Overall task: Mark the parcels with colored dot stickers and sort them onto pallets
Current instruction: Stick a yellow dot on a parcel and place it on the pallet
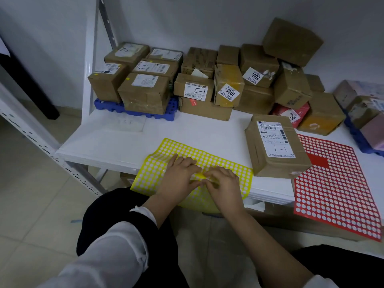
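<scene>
Head view: a yellow sticker sheet [158, 163] lies at 6 o'clock on the white table [187, 129], its near edge hanging over the rim. The left hand [178, 177] presses on it, fingers laid out straight and released. Just at its 3 o'clock, the right hand [223, 183] curls its fingertips and pinches the sheet. A parcel [274, 146] labelled 1-1 lies at 2 o'clock of the hands, touching a red sticker sheet [336, 183] at 3 o'clock. A blue pallet [104, 104] at 11 o'clock carries labelled boxes [143, 94]. Loose boxes [255, 98] crowd 12 o'clock.
</scene>
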